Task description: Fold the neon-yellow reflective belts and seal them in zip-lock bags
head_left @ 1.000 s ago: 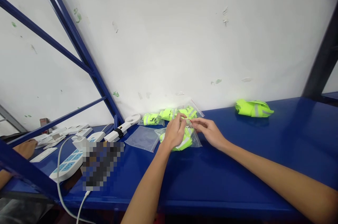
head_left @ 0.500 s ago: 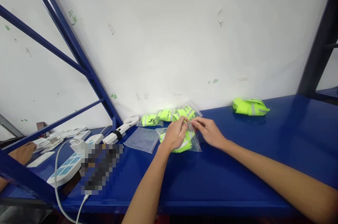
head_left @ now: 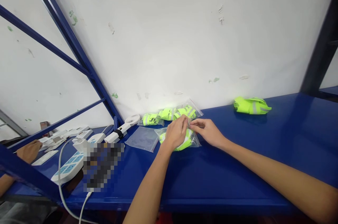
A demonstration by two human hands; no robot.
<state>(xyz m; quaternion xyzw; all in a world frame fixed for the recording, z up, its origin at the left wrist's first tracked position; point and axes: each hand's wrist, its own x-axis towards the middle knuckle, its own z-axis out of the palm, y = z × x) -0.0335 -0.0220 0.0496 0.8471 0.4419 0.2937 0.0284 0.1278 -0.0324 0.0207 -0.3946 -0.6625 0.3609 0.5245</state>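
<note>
A clear plastic bag [head_left: 194, 141] with a folded neon-yellow reflective vest [head_left: 184, 144] inside lies on the blue table. My left hand [head_left: 176, 130] rests over the bag, its fingers pinched on the bag's upper edge. From the right, my right hand [head_left: 207, 130] pinches the same edge, its fingertips close to the left ones. Behind my hands, against the wall, sit several bagged neon-yellow vests [head_left: 169, 113]. Left of my hands a flat clear bag [head_left: 142, 138] lies on the table.
Apart to the right lies an unbagged neon-yellow vest [head_left: 252, 106]. A white handheld fan [head_left: 123, 129], a power strip [head_left: 71, 166] with cables and a pixelated item [head_left: 102, 166] stand at left. Beyond the blue frame [head_left: 79, 55] shows another person's hand [head_left: 29, 151].
My right hand has shifted slightly left along the bag's edge, closer to my left hand. The view has shifted a little; the other person's hand has moved slightly right.
</note>
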